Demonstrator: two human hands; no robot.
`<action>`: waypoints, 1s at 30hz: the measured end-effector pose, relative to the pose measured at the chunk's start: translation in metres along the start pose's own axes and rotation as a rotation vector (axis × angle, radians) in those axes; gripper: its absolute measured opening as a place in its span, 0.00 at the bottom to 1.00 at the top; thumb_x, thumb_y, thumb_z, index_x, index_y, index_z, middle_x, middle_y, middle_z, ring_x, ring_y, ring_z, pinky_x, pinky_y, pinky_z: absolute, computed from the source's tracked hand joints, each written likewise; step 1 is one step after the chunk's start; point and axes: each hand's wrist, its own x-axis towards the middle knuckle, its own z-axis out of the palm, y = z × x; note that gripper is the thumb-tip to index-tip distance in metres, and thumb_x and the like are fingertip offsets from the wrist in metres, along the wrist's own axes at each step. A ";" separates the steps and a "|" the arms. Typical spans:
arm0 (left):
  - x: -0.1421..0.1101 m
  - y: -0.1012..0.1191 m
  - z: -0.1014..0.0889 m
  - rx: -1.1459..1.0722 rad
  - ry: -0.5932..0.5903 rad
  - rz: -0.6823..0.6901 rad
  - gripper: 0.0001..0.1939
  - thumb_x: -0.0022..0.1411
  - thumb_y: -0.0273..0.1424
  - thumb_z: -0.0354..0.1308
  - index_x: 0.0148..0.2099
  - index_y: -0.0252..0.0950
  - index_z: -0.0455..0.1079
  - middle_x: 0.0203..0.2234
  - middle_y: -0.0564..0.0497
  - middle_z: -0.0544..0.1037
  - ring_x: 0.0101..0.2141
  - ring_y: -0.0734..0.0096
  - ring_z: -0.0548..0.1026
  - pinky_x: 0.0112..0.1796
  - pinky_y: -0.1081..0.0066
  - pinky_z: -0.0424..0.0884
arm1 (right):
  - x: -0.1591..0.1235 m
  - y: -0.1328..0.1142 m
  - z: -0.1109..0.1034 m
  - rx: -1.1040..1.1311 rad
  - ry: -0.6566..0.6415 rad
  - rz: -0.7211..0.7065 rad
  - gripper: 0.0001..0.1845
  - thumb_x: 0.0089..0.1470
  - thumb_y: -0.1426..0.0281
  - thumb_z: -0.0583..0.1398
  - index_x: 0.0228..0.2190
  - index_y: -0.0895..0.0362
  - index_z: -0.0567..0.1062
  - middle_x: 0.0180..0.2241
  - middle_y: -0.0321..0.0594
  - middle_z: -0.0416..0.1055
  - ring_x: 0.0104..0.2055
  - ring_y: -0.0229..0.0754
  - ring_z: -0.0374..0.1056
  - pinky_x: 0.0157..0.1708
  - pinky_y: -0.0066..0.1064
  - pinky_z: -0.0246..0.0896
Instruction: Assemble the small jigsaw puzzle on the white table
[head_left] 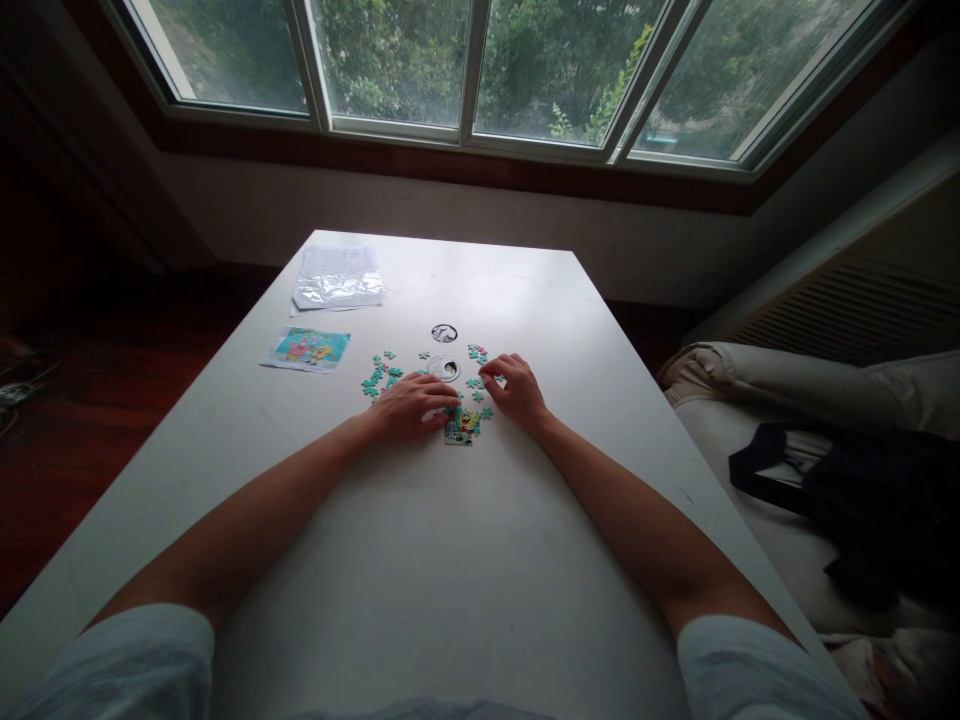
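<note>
A partly joined jigsaw puzzle with a yellow cartoon figure lies on the white table. My left hand rests flat at its left side, fingers stretched out over its upper left edge. To the upper right of the puzzle, my right hand has thumb and forefinger brought together in a pinch; whatever is between them is too small to make out. Loose teal puzzle pieces are scattered left of my left hand. More loose pieces, some with pink, lie beside my right fingertips.
A printed cartoon picture lies on the table at left, with a clear plastic bag and papers behind it. Two round items sit beyond the puzzle. Right of the table, a dark strapped item lies on a pale padded seat.
</note>
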 end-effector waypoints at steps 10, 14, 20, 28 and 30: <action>0.000 0.004 -0.005 0.112 -0.041 0.055 0.14 0.69 0.34 0.55 0.53 0.47 0.77 0.52 0.55 0.81 0.55 0.61 0.72 0.56 0.59 0.64 | 0.008 0.036 -0.011 0.054 0.080 0.250 0.11 0.60 0.67 0.56 0.36 0.53 0.80 0.36 0.40 0.77 0.40 0.46 0.68 0.44 0.40 0.65; -0.001 0.005 -0.009 0.106 -0.043 0.067 0.13 0.68 0.34 0.55 0.51 0.47 0.78 0.51 0.57 0.81 0.54 0.61 0.72 0.56 0.59 0.64 | 0.008 0.051 -0.011 -0.058 0.002 0.270 0.14 0.61 0.66 0.56 0.41 0.53 0.81 0.41 0.44 0.76 0.47 0.51 0.68 0.51 0.45 0.65; 0.001 0.002 -0.007 0.037 -0.034 0.067 0.12 0.69 0.36 0.55 0.49 0.45 0.78 0.50 0.55 0.81 0.51 0.63 0.74 0.55 0.60 0.65 | 0.010 0.043 0.002 -0.138 -0.234 0.111 0.25 0.66 0.62 0.52 0.61 0.50 0.71 0.65 0.42 0.63 0.66 0.51 0.58 0.66 0.47 0.56; 0.005 0.001 0.000 0.003 0.007 0.027 0.12 0.68 0.35 0.55 0.47 0.43 0.79 0.48 0.51 0.82 0.49 0.62 0.75 0.54 0.61 0.67 | 0.011 0.034 0.005 -0.221 -0.429 0.002 0.26 0.70 0.59 0.48 0.64 0.51 0.67 0.69 0.41 0.57 0.71 0.52 0.51 0.69 0.52 0.47; 0.004 -0.003 0.002 0.031 0.049 -0.015 0.12 0.69 0.34 0.54 0.47 0.43 0.79 0.48 0.51 0.82 0.49 0.62 0.75 0.53 0.60 0.68 | 0.011 0.034 0.003 -0.168 -0.398 -0.043 0.24 0.70 0.60 0.48 0.61 0.51 0.71 0.66 0.41 0.63 0.69 0.50 0.57 0.68 0.48 0.51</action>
